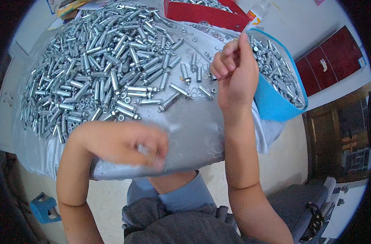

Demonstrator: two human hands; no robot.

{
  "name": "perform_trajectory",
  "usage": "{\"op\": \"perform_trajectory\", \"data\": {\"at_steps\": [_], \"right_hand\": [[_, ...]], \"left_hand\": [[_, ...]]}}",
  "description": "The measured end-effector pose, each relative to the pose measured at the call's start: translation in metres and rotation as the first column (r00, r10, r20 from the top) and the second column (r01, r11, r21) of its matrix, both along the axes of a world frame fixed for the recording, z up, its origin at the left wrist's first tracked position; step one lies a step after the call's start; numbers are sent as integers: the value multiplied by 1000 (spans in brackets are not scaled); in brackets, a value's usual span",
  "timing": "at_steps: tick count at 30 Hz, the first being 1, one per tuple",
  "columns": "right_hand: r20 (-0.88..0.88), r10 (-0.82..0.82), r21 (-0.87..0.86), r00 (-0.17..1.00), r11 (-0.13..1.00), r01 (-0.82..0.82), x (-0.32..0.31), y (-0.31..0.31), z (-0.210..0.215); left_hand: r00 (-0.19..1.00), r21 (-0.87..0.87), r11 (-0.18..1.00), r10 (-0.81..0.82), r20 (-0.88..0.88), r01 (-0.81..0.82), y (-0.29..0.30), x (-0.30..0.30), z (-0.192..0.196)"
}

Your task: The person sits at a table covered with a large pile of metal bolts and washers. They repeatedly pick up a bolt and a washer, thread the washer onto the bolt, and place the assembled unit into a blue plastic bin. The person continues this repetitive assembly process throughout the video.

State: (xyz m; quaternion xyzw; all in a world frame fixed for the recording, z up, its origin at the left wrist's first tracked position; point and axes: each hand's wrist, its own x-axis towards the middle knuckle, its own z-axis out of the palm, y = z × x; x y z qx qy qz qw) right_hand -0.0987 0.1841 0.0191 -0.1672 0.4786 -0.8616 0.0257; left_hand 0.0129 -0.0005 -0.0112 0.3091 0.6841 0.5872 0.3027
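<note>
A large heap of metal expansion bolts [108, 61] with sleeves and nuts covers the left and back of the silver tablecloth [193, 130]. My left hand [128, 142], blurred by motion, is over the near edge of the table with its fingers curled. A pale patch shows between those fingers, too smeared to name. Beside the blue bin [274, 97], my right hand [236, 73] is raised, thumb up and fingers bent in toward the palm. Whatever it may hold is hidden. Several loose bolts [179, 90] lie between the heap and my right hand.
More bolts [274, 69] fill the blue bin at the right. A red box [205, 15] with metal parts stands at the back, next to a clear bottle [256, 14]. Loose nuts [194, 39] lie before it. A blue stool [45, 208] is on the floor at left.
</note>
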Motion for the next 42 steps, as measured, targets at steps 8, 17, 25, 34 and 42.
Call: {"op": "perform_trajectory", "data": {"at_steps": [8, 17, 25, 34, 42], "right_hand": [[-465, -185, 781, 865, 375, 500, -27, 17, -19], [-344, -15, 936, 939, -83, 342, -24, 24, -31], [-437, -28, 899, 899, -43, 436, -28, 20, -37], [-415, -17, 897, 910, 163, 412, -30, 16, -36], [-404, -25, 886, 914, 236, 398, -30, 15, -34]], "left_hand": [[768, 734, 224, 195, 610, -641, -26, -30, 10], [675, 621, 290, 459, 577, -728, -46, -25, 9], [-167, 202, -47, 758, -631, -978, -104, -37, -14], [77, -85, -10, 322, -944, -996, -116, -55, -33], [264, -306, -130, 269, -926, -943, -117, -65, -26]]}}
